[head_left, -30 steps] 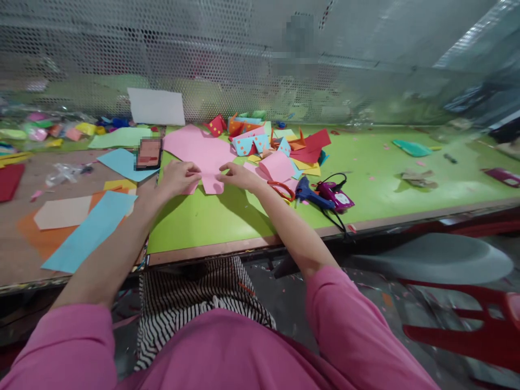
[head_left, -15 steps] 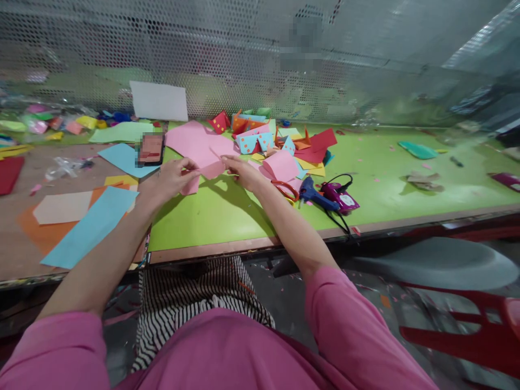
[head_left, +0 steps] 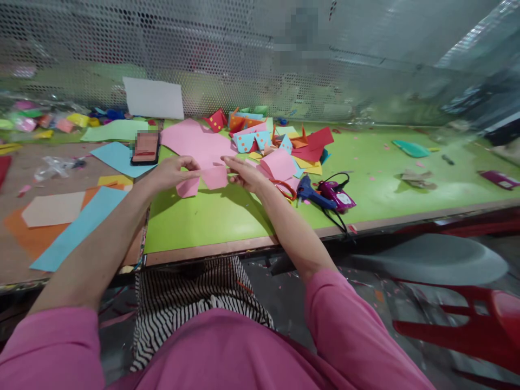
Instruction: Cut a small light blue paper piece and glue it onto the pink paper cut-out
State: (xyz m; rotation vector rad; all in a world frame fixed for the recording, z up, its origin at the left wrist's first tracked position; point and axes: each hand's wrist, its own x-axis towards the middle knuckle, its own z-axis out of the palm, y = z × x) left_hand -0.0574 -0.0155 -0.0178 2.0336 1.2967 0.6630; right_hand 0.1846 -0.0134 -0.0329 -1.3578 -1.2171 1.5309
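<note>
Pink paper (head_left: 197, 143) with cut flaps (head_left: 215, 177), shaping seemingly unfinished

The pink paper lies on the green-covered desk (head_left: 195, 227) in front of the person, its near edge between the two hands. The left hand (head_left: 179, 170) has its grip closed to a narrow pinch on that edge. The right hand (head_left: 246, 172) has its fingers slightly spread at the side of the right-hand flap; whether they pinch it I cannot tell.

Judging by the notched near edge, the cutting there looks done, and two flaps stand apart. Bending looks under way rather than complete, as the right-hand flap seems tilted. No fastening shows on it; the scissors (head_left: 287, 190) and glue gun (head_left: 314, 194) lie to the right, touched by neither hand. Behind, the spotted pieces (head_left: 246, 142) look further along, being folded and dotted, while the pink paper shows no dots
</note>
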